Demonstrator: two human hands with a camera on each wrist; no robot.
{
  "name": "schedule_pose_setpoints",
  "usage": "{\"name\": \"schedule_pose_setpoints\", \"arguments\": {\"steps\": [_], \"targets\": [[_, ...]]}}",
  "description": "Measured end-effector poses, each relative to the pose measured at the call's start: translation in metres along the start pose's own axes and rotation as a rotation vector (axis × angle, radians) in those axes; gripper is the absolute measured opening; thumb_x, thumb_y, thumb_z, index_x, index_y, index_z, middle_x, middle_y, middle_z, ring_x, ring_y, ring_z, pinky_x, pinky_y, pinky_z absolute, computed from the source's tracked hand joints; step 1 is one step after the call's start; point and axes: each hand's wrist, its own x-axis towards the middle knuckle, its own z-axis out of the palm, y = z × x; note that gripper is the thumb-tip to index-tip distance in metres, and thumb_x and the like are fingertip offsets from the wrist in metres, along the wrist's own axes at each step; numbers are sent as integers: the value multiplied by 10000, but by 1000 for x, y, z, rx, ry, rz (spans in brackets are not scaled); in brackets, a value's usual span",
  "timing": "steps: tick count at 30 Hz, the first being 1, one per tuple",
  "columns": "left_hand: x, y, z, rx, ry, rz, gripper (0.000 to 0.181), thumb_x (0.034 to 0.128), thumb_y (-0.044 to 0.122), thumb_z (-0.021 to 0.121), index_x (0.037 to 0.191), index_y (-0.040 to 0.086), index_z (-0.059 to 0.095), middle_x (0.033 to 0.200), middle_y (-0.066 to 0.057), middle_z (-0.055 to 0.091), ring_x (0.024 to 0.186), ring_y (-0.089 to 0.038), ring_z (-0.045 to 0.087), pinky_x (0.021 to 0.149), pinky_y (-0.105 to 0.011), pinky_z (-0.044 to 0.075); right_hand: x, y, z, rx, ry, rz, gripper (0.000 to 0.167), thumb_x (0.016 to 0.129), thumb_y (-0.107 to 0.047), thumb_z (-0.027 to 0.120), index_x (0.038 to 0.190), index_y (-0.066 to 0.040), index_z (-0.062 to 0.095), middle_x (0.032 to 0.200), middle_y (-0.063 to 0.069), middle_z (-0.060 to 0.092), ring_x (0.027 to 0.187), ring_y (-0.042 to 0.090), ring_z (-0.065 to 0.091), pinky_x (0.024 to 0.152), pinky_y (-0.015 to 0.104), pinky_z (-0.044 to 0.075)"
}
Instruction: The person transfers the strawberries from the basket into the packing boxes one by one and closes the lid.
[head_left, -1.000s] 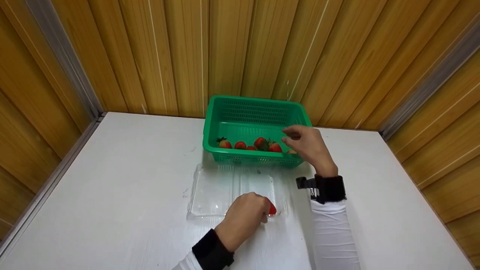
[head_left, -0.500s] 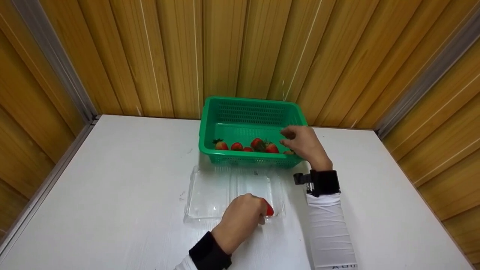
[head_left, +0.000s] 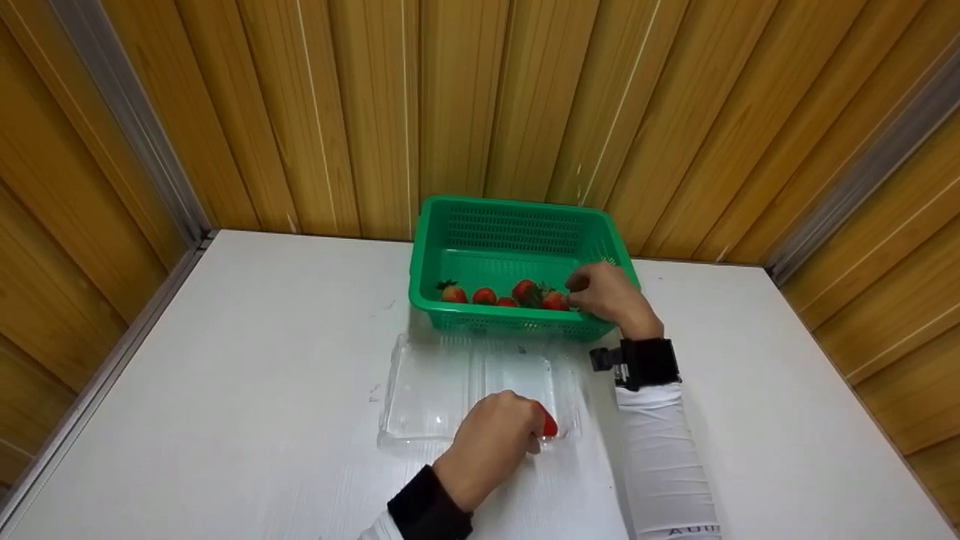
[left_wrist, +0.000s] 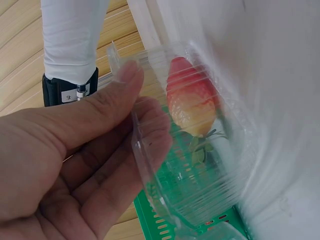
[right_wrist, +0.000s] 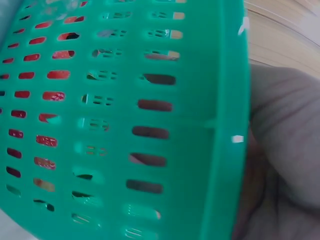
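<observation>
At the near right corner of the green slotted basket [head_left: 517, 202], the right hand [head_left: 611, 298] is hanging over the rim, thumb and fingers curving inward. Can't tell if they're gripping anything: the palm is hiding what's under it in the head view, and the basket wall is blocking the right wrist view.

Key relation: the rightmost visible strawberry [head_left: 556, 301] is lying just left of those fingertips, by the near wall. Its long axis looks to be running near-far, leaves at the far left end. Contact vs small gap: can't tell. Right hand is clearly the nearer one. More strawberries are sitting left of it along the same wall, the leftmost [head_left: 453, 295] well apart.

Nearer, on the white table [head_left: 300, 337], the left hand [head_left: 495, 429] is pinching the near edge of the clear plastic punnet [head_left: 427, 390], thumb one side, fingers the other. One red-and-pale strawberry [left_wrist: 192, 97] is lying inside, right half, just beside those fingers; by my read its tip is pointing right, leaves left.
</observation>
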Motion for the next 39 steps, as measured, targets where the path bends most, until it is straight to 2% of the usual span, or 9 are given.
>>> {"name": "schedule_pose_setpoints", "arguments": {"steps": [9,17,20,24,31,36,39], "targets": [[1,-2,0,4,-14,-1,267,751,-36,896,939,153,870,911,98,794,864,-50,702,763,-185,531,6,-2,6,35,-4,57,197,923,-111,762,1029,51,798,999,139,749,876,251,630,711,356,513],[0,0,-1,5,-11,-1,266,749,-34,899,940,149,869,909,98,793,870,-54,702,761,-184,531,9,-1,11,48,-23,125,219,924,-175,805,997,31,816,934,80,738,815,207,572,642,316,463],[-1,1,-1,23,-6,2,272,747,-13,908,944,170,870,906,121,787,870,-36,697,759,-174,525,12,0,13,55,-29,129,187,910,-173,814,938,12,817,843,32,696,747,187,534,608,316,428],[1,1,-2,17,-34,-21,231,772,2,908,947,149,869,887,100,787,859,-53,696,770,-186,531,17,1,14,46,-42,106,157,902,-163,823,879,-8,813,745,-20,624,662,156,480,567,307,378],[3,2,-3,14,-64,-47,204,794,23,906,960,134,865,880,83,785,847,-59,690,784,-197,536,22,2,15,38,-89,115,167,915,-157,814,911,10,822,720,-28,600,643,150,461,561,297,365],[4,3,-3,6,-86,-67,187,812,29,898,961,139,866,876,89,780,850,-61,680,791,-195,528,26,5,15,21,-139,130,212,916,-189,812,764,-51,758,633,-58,452,587,119,390,542,287,299],[4,3,-3,7,-80,-67,191,809,21,896,956,139,865,874,90,779,849,-63,681,782,-194,526,28,5,15,19,-163,132,272,905,-191,810,682,-99,684,613,-67,416,565,108,374,534,279,288]]}}
